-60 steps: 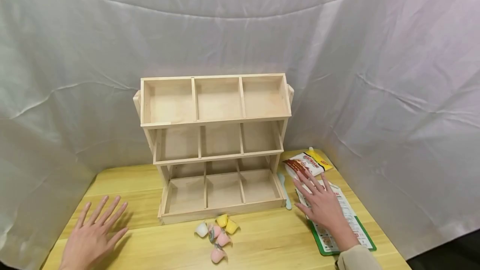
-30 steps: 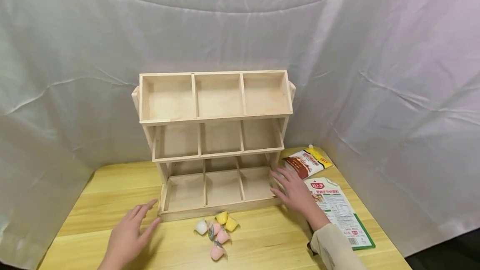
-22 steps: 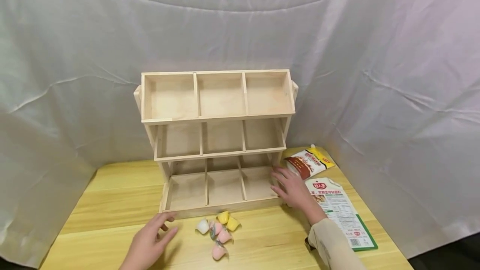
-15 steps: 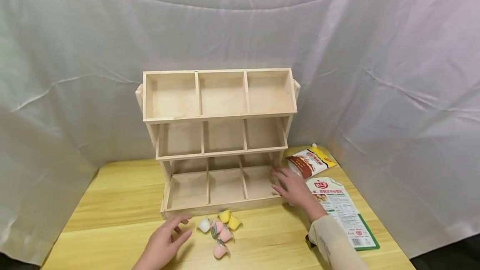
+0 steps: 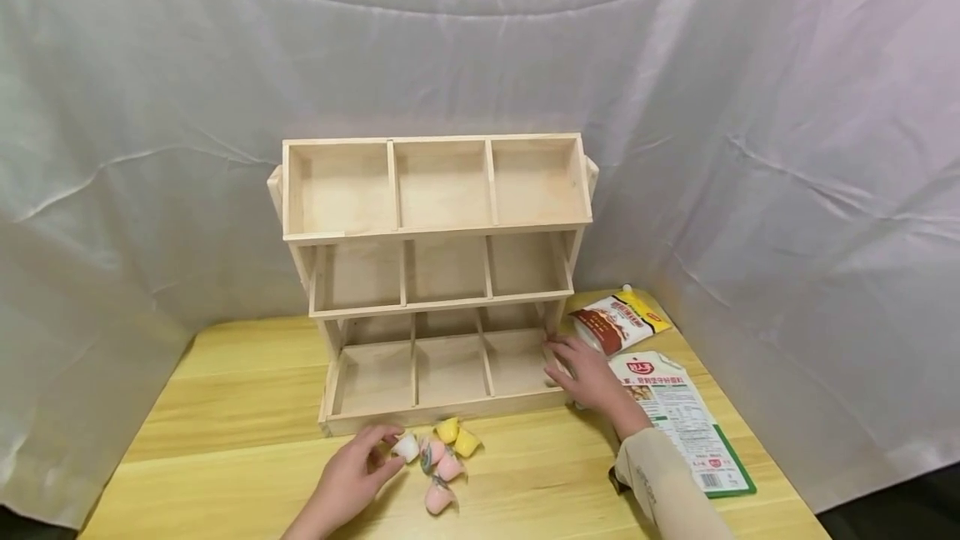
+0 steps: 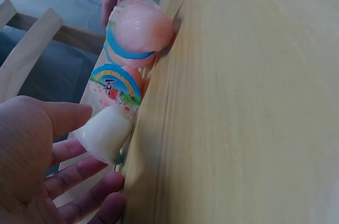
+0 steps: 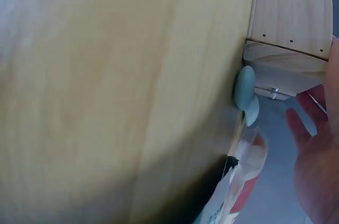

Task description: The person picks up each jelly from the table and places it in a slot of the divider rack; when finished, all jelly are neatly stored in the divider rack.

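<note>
Head view, lower center of the frame: we see the left hand (image 5: 348,473) at the white cup (image 5: 407,447), on the left edge of a cluster with pink cups (image 5: 440,499) and yellow cups (image 5: 467,442). Thumb and fingers bracket it, though we cannot tell whether they press. Right of center, the right hand (image 5: 596,382) rests at the lower end of the wooden rack (image 5: 438,232), its grip unclear to us. We judge the white cup light, slick and easily dented; opposite sides of its tapering wall look the surest hold.
</note>
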A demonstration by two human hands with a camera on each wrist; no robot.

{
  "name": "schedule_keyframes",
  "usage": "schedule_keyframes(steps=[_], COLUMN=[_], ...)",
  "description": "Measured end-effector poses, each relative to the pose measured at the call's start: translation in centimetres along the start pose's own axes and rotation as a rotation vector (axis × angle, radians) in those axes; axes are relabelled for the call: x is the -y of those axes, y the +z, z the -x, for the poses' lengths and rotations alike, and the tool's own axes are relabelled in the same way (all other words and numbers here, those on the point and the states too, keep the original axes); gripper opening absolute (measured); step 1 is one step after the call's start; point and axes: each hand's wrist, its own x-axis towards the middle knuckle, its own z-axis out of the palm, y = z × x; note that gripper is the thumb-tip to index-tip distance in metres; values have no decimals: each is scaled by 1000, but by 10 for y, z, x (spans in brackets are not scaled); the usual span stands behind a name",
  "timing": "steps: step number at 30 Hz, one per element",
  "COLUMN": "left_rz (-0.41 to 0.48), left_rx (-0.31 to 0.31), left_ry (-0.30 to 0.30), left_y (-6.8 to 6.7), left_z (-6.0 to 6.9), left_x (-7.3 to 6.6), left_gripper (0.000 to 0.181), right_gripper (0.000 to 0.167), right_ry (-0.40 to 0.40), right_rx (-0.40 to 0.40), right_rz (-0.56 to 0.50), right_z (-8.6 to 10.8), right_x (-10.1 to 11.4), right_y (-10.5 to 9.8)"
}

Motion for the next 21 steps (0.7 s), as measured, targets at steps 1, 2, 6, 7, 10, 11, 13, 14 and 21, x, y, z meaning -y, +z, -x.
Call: schedule_keyframes(steps=[1, 2, 6, 7, 10, 11, 13, 14, 21], left_rz=[-6, -13, -48, -59, -88, -99, -117, -124, -137], left_rx=[1, 1, -1, -3, -11, -15, -21, -24, -22], left_ry=[-2, -6, -22, -27, -35, -40, -51, -58, -82], left_y=[1, 1, 4, 5, 8, 8, 10, 10, 12], left_z=[-1, -3, -7, -8, -9, -10, -11, -11, -12], left_x=[-1, -2, -3, -3, -2, -2, -3, -3, -8], left_gripper=[37, 36, 35, 35, 36, 36, 37, 37, 40], right_gripper=[48, 48, 49, 49, 48, 48, 47, 48, 48], right_ry=[9, 13, 1, -4, -10, -8, -5, -3, 11], right_rx=[1, 0, -13, -17, -25, -25, -25, -24, -14], right_rz=[-13, -23, -51, -56, -55, -56, -57, -59, -64], right_z=[0, 0, 1, 1, 1, 1, 1, 1, 0], right_x=[-1, -1, -3, -4, -4, -4, -4, -4, -2], right_y=[0, 0, 0, 0, 2, 2, 3, 2, 1])
